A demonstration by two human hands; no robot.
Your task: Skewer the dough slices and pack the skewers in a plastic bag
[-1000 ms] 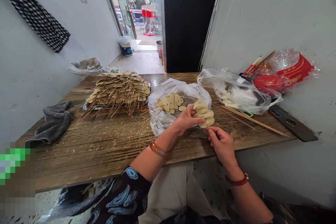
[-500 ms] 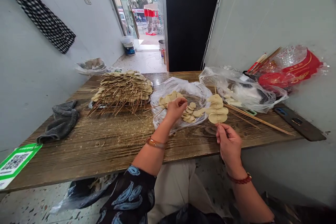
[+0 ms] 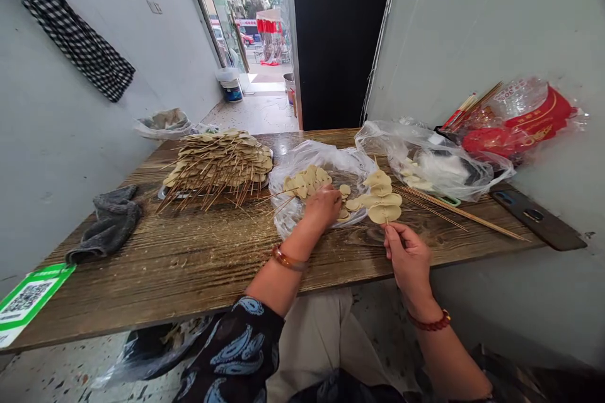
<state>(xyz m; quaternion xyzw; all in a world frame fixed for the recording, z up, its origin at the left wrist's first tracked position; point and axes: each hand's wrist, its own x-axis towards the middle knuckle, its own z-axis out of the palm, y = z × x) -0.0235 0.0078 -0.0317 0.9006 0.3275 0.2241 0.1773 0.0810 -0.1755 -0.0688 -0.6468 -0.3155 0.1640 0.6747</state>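
My right hand (image 3: 410, 252) pinches the lower end of a bamboo skewer (image 3: 387, 221), held upright. Several thin, pale round slices that look like potato (image 3: 384, 204) are threaded along it, above my fingers. My left hand (image 3: 322, 206) reaches down with curled fingers onto the loose slices (image 3: 345, 191) on a clear plastic bag (image 3: 288, 217). Its fingertips are hidden behind the hand, so what they grip cannot be made out. Just beyond it, on the same bag, lie filled skewers (image 3: 307, 180).
A large stack of filled skewers (image 3: 220, 164) lies at the left on the wooden table (image 3: 189, 271). A grey cloth (image 3: 111, 220) is at the left end. On the right are bare skewers (image 3: 467, 217), another plastic bag (image 3: 439, 160) and a phone (image 3: 539, 217).
My left hand has lowered and moved slightly right onto the loose slices, its fingers now pointing down. The skewer in my right hand has shifted a little left.
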